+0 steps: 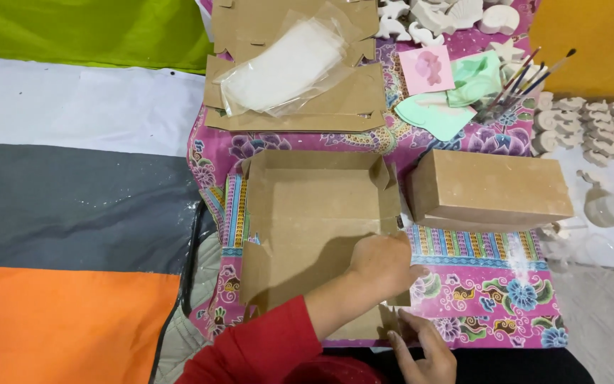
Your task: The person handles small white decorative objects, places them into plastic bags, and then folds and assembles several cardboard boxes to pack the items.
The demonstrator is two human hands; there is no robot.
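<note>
The open cardboard box [314, 213] is plain brown, as are the closed box [488, 188] and the flat cardboard sheets [293, 117]. The desk cloth [492, 291] is bright pink with blue and white flowers and a multicoloured striped band. The sleeve [264, 348] is red. The moulds [456, 92] are pale pink and mint green; the plaster figures [591, 121] are white. The floor covering [72, 213] shows green, white, grey and orange bands.

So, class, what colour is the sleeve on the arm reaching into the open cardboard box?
Red sleeve, seen in the head view.
</note>
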